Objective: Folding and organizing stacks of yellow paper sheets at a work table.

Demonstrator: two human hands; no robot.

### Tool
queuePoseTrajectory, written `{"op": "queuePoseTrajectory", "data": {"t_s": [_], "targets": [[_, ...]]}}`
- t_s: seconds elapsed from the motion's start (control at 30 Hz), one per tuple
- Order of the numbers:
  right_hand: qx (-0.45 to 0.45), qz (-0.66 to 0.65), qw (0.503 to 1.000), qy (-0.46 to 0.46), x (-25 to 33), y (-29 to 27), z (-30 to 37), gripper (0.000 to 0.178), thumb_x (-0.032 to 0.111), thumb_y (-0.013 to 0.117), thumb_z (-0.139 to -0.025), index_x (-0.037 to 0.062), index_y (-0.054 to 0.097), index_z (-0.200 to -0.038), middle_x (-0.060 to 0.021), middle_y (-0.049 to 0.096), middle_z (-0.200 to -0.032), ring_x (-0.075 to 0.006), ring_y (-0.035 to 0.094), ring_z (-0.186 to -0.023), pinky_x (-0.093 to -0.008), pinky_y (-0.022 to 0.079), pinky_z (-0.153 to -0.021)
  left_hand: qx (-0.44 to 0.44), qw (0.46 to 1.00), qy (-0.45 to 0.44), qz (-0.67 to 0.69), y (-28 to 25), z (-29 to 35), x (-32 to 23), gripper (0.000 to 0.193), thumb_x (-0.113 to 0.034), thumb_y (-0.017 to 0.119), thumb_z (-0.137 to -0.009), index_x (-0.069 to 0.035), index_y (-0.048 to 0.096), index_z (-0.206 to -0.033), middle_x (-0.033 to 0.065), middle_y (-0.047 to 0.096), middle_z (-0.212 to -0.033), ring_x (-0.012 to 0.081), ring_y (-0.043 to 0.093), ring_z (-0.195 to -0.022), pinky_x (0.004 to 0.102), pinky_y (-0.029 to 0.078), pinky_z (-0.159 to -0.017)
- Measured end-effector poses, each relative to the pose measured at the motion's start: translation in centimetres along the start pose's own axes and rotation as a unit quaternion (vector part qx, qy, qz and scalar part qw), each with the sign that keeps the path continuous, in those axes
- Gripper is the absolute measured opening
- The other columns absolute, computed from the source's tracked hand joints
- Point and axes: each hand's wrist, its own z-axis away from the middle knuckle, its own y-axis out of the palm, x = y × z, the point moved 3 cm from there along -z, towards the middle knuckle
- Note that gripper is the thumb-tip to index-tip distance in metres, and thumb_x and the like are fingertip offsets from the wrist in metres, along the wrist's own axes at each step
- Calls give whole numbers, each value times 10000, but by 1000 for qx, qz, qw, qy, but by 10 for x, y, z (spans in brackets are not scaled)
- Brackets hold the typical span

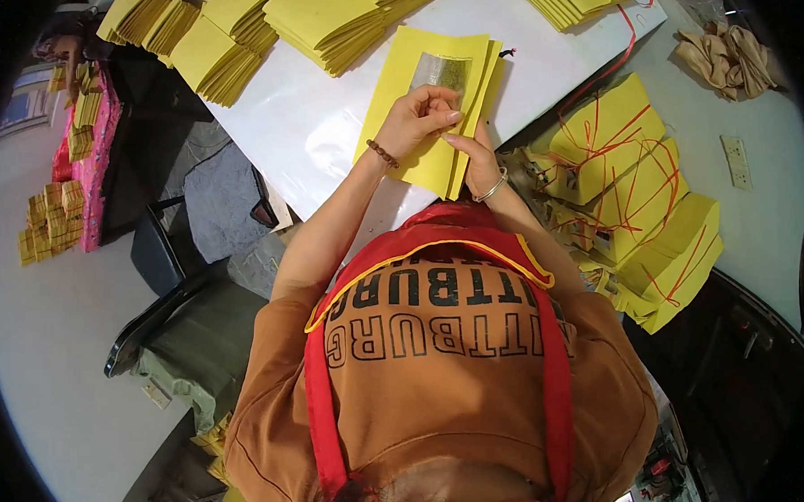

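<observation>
Over the white table lies a small stack of flat yellow paper bags (391, 93), their right edges slightly fanned. The top one carries a grey, see-through-looking rectangular patch (455, 72) with a dark green area. My right hand (479, 161) grips the stack's right edge, thumb on top and the other fingers partly hidden behind it. My left hand (418, 122), with a brown beaded bracelet, rests on the top bag just below the patch. Its fingers are curled and pressed together near the right edge; anything pinched between them is too small to make out.
Thick piles of yellow bags (327, 19) cover the table's (291, 129) far left, with another pile (570, 3) at far right. Red-string-tied yellow bundles (629, 189) stand to my right, crumpled brown paper (729, 61) beyond. A chair (192, 332) and grey cloth (223, 203) are at left.
</observation>
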Motion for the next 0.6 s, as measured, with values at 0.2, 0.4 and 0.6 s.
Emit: {"op": "queuePoseTrajectory", "data": {"t_s": [0.2, 0.4, 0.6], "targets": [[9, 17, 1000, -12, 2, 2, 0, 529, 10, 510, -785, 52, 302, -1269, -79, 443, -1149, -163, 462, -1063, -286, 394, -888, -1, 1000, 1, -8, 2, -1, -1, 298, -83, 667, -769, -1, 548, -1030, -30, 510, -713, 47, 477, -643, 184, 401, -578], [6, 6, 1000, -11, -2, -1, -1, 526, 23, 529, -791, 50, 310, -1268, -73, 455, -1159, -167, 473, -1056, -293, 398, -883, -1, 997, -11, -81, -2, 0, 4, 216, -74, 600, -819, -5, 557, -1018, -11, 555, -798, 62, 515, -714, 198, 420, -629], [-25, 15, 1000, -5, -6, -6, -3, 489, 10, 530, -795, 56, 344, -1245, -60, 497, -1102, -163, 494, -1022, -296, 399, -877, -62, 995, -78, -6, -10, 0, 8, 163, -167, 584, -830, -16, 614, -884, -29, 546, -722, 38, 466, -616, 180, 377, -556]]}}
